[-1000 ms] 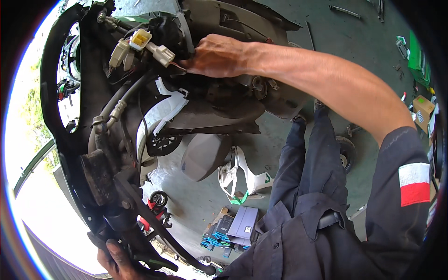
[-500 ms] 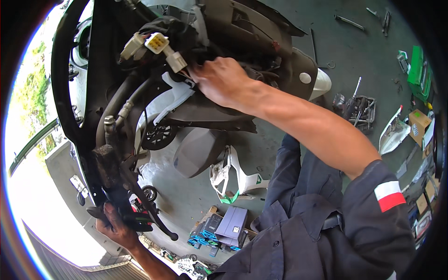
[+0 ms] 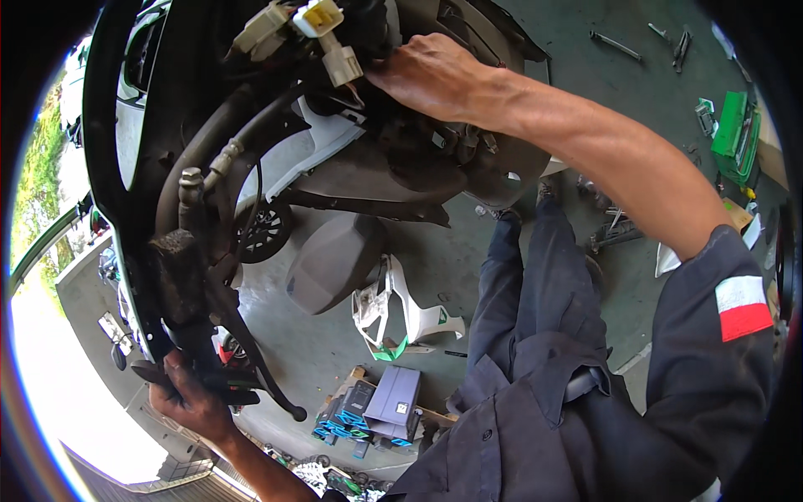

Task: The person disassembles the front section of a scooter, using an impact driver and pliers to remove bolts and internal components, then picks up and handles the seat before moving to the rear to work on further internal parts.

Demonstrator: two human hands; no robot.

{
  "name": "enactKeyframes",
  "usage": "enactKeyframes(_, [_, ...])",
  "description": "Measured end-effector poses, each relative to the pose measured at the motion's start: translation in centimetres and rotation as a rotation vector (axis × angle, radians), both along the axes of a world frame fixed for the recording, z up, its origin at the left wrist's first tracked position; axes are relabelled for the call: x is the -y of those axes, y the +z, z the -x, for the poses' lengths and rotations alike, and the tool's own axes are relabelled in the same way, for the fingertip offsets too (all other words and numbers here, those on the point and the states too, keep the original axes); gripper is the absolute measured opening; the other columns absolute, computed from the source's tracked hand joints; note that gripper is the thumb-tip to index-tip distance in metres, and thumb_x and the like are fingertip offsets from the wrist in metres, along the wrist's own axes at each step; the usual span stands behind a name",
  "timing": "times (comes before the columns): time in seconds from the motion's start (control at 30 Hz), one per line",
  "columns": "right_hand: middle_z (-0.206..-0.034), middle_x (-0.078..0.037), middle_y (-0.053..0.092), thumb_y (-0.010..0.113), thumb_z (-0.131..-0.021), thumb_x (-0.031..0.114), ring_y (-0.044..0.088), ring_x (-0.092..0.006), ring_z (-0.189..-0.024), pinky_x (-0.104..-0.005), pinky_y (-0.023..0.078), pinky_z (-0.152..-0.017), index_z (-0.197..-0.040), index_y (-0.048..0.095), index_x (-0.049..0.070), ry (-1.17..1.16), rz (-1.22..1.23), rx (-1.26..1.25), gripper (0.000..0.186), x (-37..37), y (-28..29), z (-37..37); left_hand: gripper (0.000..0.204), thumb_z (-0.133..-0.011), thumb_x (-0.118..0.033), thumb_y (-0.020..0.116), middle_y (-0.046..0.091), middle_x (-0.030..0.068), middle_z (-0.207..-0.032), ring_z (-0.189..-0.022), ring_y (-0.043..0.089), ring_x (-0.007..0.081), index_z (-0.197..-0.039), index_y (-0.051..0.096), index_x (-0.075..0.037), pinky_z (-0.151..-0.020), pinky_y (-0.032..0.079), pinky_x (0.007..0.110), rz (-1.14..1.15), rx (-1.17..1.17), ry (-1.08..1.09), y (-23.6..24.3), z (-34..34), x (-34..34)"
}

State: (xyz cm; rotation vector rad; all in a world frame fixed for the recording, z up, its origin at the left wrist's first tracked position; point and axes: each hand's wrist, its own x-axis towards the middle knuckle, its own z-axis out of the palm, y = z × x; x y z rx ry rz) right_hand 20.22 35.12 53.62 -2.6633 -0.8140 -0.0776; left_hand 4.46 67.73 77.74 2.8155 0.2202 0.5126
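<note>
At the lower left my left hand [image 3: 191, 400] is closed around the handlebar grip of a partly stripped scooter. The long black brake lever [image 3: 266, 376] slants down beside it, below a worn dark block [image 3: 176, 272] on the bar. My right hand [image 3: 431, 77] is curled at the scooter's exposed front wiring, its fingertips largely hidden in shadow. Just left of those fingers hangs an off-white plug connector [image 3: 340, 63] with thin wires. Above it sits a white connector with a yellow inside [image 3: 319, 15], and another pale connector [image 3: 261, 32] lies farther left.
A dark grey shell-like piece [image 3: 336, 263] and a white-and-green body panel [image 3: 410, 314] lie on the floor. Nearer me stands a grey-blue box [image 3: 401, 402] among smaller boxes. To the right are a green toolbox [image 3: 736, 138] and a metal tool [image 3: 615, 46].
In the picture, my right hand and the connectors have shifted up and rightward. The handlebar and my left hand appear slightly farther left, as the view moved. More of my legs shows.
</note>
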Motion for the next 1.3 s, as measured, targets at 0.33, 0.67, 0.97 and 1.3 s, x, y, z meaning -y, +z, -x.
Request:
enactKeyframes(0.33, [-0.088, -0.023, 0.067, 0.061, -0.080, 0.006, 0.066, -0.0412, -0.090, -0.0507, 0.053, -0.079, -0.102, 0.066, 0.003, -0.174, -0.372, -0.273, 0.023, -2.4, -0.9, 1.3, 0.031, -0.102, -0.029, 0.061, 0.059, 0.0003, -0.079, -0.069, 0.053, 0.0072, -0.092, 0.063, 0.000, -0.062, 0.042, 0.023, 0.131, -0.082, -0.016, 1.1, 0.2, 0.9])
enactKeyframes(0.67, [-0.100, -0.020, 0.072, 0.054, -0.091, 0.010, 0.071, -0.0375, -0.091, -0.0458, 0.058, -0.076, -0.108, 0.065, 0.001, -0.103, -0.206, -0.152, 0.022, -1.5, -0.7, 0.8, 0.030, -0.103, -0.024, 0.059, 0.062, 0.0052, -0.082, -0.076, 0.058, 0.0101, -0.099, 0.062, 0.006, -0.067, 0.049, 0.025, 0.214, -0.085, -0.062, 0.8, 0.3, 3.0])
enactKeyframes(0.97, [-0.077, -0.021, 0.071, 0.051, -0.087, 0.007, 0.071, -0.0385, -0.068, -0.0474, 0.057, -0.061, -0.146, 0.038, -0.009, -0.163, -0.292, -0.196, 0.062, -2.3, -1.3, 4.0, 0.037, -0.103, -0.025, 0.060, 0.069, 0.0120, -0.095, -0.078, 0.064, 0.0138, -0.116, 0.066, 0.009, -0.068, 0.054, 0.026, 0.246, -0.109, 0.052, 2.4, 1.6, 6.1])
enactKeyframes(1.3, [-0.099, -0.018, 0.061, 0.052, -0.089, 0.008, 0.066, -0.0386, -0.082, -0.0440, 0.058, -0.071, -0.150, 0.042, 0.016, -0.221, -0.511, -0.040, 0.062, -3.5, -3.0, 6.2, 0.040, -0.102, -0.028, 0.062, 0.068, 0.0103, -0.087, -0.063, 0.061, 0.0107, -0.119, 0.064, 0.008, -0.053, 0.049, 0.023, 0.209, -0.189, 0.035, 4.4, 2.0, 12.7])
